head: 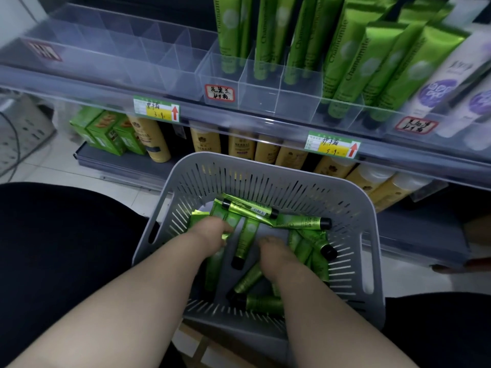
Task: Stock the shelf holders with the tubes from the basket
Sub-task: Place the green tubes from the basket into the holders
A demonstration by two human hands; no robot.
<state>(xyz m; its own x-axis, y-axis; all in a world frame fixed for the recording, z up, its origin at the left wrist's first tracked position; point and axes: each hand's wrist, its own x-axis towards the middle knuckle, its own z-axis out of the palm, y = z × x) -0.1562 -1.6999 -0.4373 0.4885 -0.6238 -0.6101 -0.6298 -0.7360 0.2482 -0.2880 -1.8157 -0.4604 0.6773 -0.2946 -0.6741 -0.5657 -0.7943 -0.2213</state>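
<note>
Green tubes (pixel 245 239) lie jumbled in the grey basket (pixel 265 166), one running lengthwise between left hand (pixel 212 231) and right hand (pixel 276 251), both buried in the pile with fingers hidden so grip unclear; empty clear holders (pixel 265 86) sit up ahead.

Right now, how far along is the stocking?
Done: green tubes stand in the right-side holders. In hand: the left hand and right hand are down among loose tubes in the gray basket; their grip is hidden. Left: many tubes lie there, and the left-side holders are empty.
</note>
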